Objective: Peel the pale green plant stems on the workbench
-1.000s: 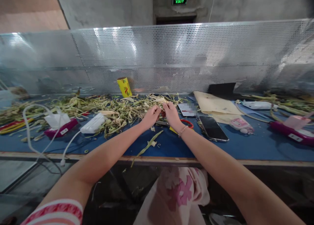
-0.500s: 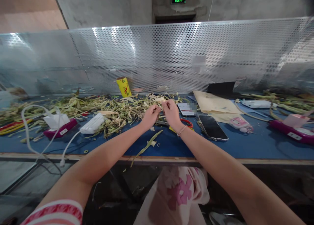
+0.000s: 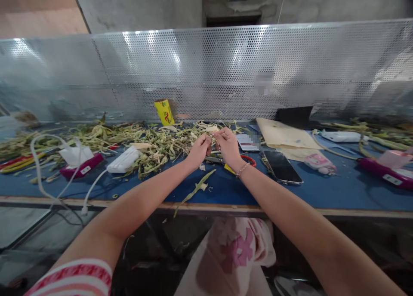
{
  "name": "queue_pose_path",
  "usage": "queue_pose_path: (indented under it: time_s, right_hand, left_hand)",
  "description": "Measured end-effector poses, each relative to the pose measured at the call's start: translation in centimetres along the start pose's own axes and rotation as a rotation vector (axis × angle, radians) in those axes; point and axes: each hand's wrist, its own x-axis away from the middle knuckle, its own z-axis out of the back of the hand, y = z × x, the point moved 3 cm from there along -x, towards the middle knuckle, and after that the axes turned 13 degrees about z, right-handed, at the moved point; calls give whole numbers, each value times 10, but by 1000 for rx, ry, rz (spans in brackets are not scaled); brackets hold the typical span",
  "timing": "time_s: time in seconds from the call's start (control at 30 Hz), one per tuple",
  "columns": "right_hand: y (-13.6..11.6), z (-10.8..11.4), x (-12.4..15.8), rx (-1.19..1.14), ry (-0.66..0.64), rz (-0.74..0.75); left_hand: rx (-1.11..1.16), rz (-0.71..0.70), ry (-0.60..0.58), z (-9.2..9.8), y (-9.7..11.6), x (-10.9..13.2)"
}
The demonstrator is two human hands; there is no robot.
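Note:
My left hand (image 3: 199,151) and my right hand (image 3: 228,147) meet above the blue table (image 3: 155,188), fingertips nearly touching. Both are closed in a pinch. A small pale bit shows between the fingertips, too small to name. Behind and left of them spreads a heap of dried green plant stalks and leaves (image 3: 158,147). Scissors with red-and-yellow handles (image 3: 248,159) lie under and beside my right hand, partly hidden by it. In front of my hands, one long green leaf (image 3: 195,190) lies near the table edge, with a pale scrap beside it.
A phone (image 3: 282,167), a pink case (image 3: 319,162) and brown paper (image 3: 287,134) lie to the right. At left are a white power bank (image 3: 123,159) with a cable and a purple power strip (image 3: 80,167). A yellow box (image 3: 164,112) stands before the perforated metal screen (image 3: 193,72).
The view has shifted slightly. My hands stay together with fingertips pinched, and my left fingers have curled in a little. Objects on the table have not moved.

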Motion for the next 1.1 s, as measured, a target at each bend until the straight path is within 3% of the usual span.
queue_pose_path:
  time_s: [0.27,0.47,0.77,1.0,1.1]
  right_hand:
    - [6,3,0,-28,78,-24]
    - [11,4,-3,-49,61,-38]
    - [8,-2,-1,-68,-32,-53]
    - [11,5,-1,-39,80,-27]
    - [11,6,-1,13,85,-43]
  left_hand:
    - [-286,-72,-39,-1,12,8]
    - [-180,-40,-68,-1,8,4]
    - [23,38,66,1,1,0]
    - [-297,-23,-20,2,10,6]
    - [-326,-32,-56,2,10,6]
